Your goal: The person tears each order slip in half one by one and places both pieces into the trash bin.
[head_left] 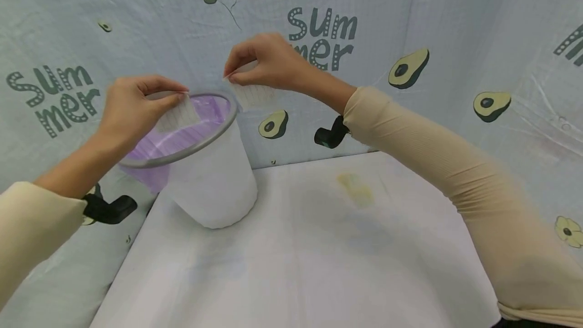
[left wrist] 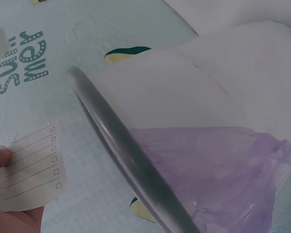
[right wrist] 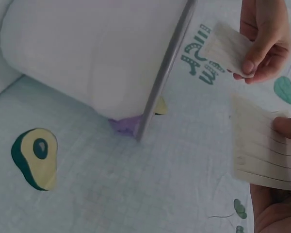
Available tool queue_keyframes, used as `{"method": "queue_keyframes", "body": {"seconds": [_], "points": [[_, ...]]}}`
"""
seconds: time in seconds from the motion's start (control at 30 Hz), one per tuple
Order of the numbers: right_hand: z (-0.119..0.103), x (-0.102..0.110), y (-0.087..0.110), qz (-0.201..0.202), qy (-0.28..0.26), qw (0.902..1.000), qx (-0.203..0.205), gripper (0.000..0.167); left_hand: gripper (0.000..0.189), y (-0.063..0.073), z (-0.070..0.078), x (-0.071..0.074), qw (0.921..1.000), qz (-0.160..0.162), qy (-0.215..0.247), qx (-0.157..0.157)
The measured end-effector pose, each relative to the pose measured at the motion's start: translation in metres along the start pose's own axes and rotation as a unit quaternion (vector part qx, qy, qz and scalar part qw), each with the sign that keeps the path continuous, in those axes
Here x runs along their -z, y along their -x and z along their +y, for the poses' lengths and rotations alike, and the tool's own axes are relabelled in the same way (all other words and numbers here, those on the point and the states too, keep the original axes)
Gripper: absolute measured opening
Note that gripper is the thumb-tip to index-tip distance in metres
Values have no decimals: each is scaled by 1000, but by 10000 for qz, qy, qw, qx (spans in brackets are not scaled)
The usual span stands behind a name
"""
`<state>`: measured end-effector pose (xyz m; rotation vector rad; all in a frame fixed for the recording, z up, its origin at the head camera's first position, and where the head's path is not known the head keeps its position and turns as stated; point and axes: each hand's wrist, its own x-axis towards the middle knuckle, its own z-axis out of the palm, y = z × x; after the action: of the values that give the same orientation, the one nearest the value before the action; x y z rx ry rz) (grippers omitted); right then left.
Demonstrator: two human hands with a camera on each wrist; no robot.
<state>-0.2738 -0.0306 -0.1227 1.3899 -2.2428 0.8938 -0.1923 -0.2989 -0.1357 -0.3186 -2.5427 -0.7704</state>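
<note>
My left hand (head_left: 132, 105) pinches a small piece of lined paper (head_left: 179, 118) over the opening of a white bin (head_left: 214, 176). In the left wrist view, that lined paper (left wrist: 34, 170) shows ruled lines ending in little checkboxes. Up and to the right, my right hand (head_left: 268, 59) pinches a second piece of lined paper (head_left: 252, 96), just beyond the bin's far right rim. Ruled lines show on this second paper (right wrist: 264, 145) in the right wrist view. A purple bag (head_left: 175, 138) lines the bin and folds over its grey rim (head_left: 200, 146).
The bin stands at the back left of a white-covered table (head_left: 291, 257). Behind it hangs a pale cloth (head_left: 173, 29) printed with avocados and lettering. A faint yellow stain (head_left: 356, 190) marks the table cover. Dark wrist cameras (head_left: 331, 133) sit on both wrists.
</note>
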Motion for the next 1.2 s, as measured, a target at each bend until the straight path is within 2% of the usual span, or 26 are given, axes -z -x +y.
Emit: {"method": "queue_keyframes", "body": {"seconds": [0.2, 0.43, 0.77, 0.87, 0.97, 1.1, 1.2], "points": [[-7, 7, -20, -434, 177, 9987, -211, 17, 25, -7, -3, 2, 9999, -51, -125, 23], [-23, 13, -44, -938, 631, 9923, -502, 13, 25, -25, -8, 7, 9997, -145, -117, 186], [-33, -3, -79, -1541, 877, 9839, -211, 15, 17, -49, -19, 21, 9977, -275, 228, 582], [-36, -9, -89, -1709, 897, 9811, -169, 14, 11, -56, -24, 28, 9967, -478, 104, 653], [-39, -14, -100, -1899, 835, 9776, -346, 14, 11, -60, -29, 34, 9957, -642, -182, 641], [-42, -21, -110, -2092, 743, 9733, -580, 16, 13, -64, -33, 39, 9956, -631, -349, 603], [-41, -27, -114, -2117, 661, 9734, -576, 16, 22, -67, -37, 41, 9954, -586, -416, 634]]}}
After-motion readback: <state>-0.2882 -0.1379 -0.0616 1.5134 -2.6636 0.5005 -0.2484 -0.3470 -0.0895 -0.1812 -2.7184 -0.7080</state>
